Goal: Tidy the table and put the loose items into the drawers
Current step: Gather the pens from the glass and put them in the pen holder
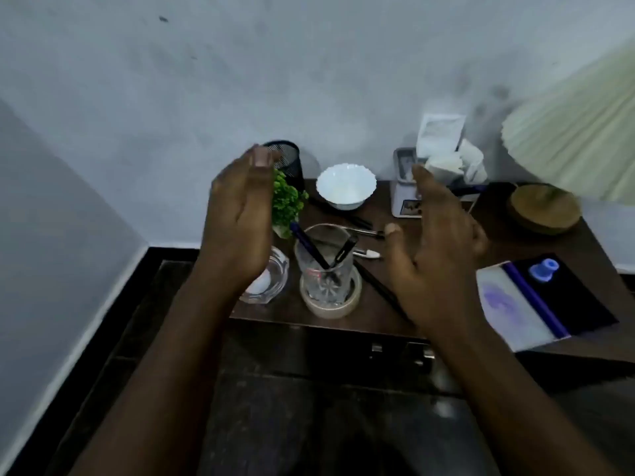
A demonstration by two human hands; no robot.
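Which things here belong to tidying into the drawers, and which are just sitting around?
Job, likely: pens in glass, loose pens, tape roll, notebook, drawer.
Just there: lamp, plant, white bowl, tissue box.

dim, bluish light; soft blur; edges bend outward.

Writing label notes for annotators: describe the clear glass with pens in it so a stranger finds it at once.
On the dark wooden table against the grey wall, look near the front edge, left of centre. A tall clear glass stands inside a beige tape roll there. Unlike the low glass dish on its left and the white bowl behind, it holds two dark pens.
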